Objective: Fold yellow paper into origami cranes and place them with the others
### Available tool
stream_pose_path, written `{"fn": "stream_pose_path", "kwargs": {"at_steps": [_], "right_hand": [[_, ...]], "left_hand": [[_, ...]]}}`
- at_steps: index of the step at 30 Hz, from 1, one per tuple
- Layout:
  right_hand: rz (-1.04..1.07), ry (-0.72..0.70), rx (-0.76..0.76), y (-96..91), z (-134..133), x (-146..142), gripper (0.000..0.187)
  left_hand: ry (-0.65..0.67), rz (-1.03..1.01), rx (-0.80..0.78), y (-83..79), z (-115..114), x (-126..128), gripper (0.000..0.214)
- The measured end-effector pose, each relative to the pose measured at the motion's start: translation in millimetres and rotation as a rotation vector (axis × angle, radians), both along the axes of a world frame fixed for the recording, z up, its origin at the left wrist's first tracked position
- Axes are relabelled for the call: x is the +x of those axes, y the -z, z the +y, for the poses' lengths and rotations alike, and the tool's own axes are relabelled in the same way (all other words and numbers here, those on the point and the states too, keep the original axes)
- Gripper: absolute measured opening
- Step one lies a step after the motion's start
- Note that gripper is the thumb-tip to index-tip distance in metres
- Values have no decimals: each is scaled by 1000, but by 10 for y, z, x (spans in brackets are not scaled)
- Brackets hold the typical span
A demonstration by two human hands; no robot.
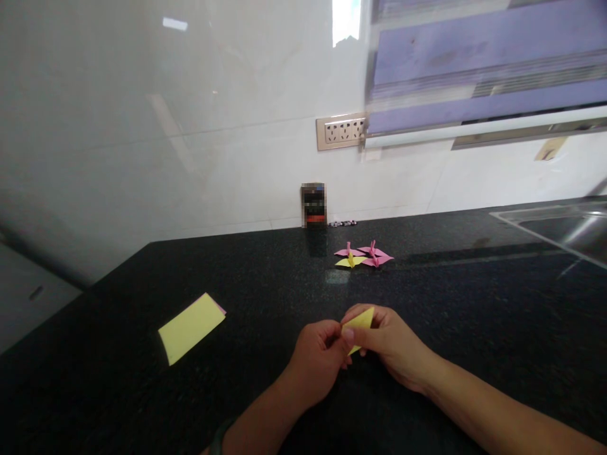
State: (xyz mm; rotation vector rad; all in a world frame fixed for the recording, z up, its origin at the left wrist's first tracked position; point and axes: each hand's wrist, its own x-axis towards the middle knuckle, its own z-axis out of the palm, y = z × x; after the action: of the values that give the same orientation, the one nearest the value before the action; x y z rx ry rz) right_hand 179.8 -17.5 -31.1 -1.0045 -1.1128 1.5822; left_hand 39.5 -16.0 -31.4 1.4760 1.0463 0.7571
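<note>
Between my two hands is a small folded piece of yellow origami paper (362, 320), raised over the dark countertop. My left hand (317, 354) pinches its left edge between thumb and fingers. With the thumb across the front and fingers behind, my right hand (398, 344) grips the same paper. Part of the fold is hidden by the thumbs. Beyond my hands stand several folded paper cranes: pink ones (378, 260) and a yellow one (351, 261). To the left lies a stack of yellow paper sheets (192, 328) with a pink edge showing beneath.
The black speckled countertop (265, 278) runs back to a white tiled wall. A blurred-out dark upright object (313, 205) leans there, beside a beaded strap (343, 223). A sink (569, 230) is at the right, and a socket panel (340, 131) sits on the wall.
</note>
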Motion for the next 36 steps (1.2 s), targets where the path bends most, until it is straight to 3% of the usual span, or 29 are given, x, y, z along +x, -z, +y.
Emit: {"fn": "stream_pose_path", "kwargs": {"at_steps": [7, 14, 17, 21, 25, 27, 31, 36], "right_hand": [[-36, 172, 48, -4, 34, 38, 23], [17, 186, -94, -21, 89, 100, 45], [1, 137, -75, -46, 78, 105, 46], [-193, 30, 41, -48, 50, 102, 29], [-273, 88, 100, -30, 41, 101, 29], [-295, 88, 128, -37, 34, 93, 29], [-326, -74, 88, -55, 14, 54, 31], [-265, -10, 89, -2, 25, 25, 28]], "left_hand": [[-7, 29, -16, 13, 10, 10, 19], [-34, -5, -67, 1, 15, 21, 22], [-44, -67, -78, 2, 26, 4, 23], [-136, -143, -108, 11, 57, -23, 23], [-179, -157, -125, 7, 66, -24, 26], [-176, -169, -109, -9, 62, -23, 26], [-140, -217, -126, -38, 71, -57, 29], [-108, -247, -228, -18, 106, -136, 26]]}}
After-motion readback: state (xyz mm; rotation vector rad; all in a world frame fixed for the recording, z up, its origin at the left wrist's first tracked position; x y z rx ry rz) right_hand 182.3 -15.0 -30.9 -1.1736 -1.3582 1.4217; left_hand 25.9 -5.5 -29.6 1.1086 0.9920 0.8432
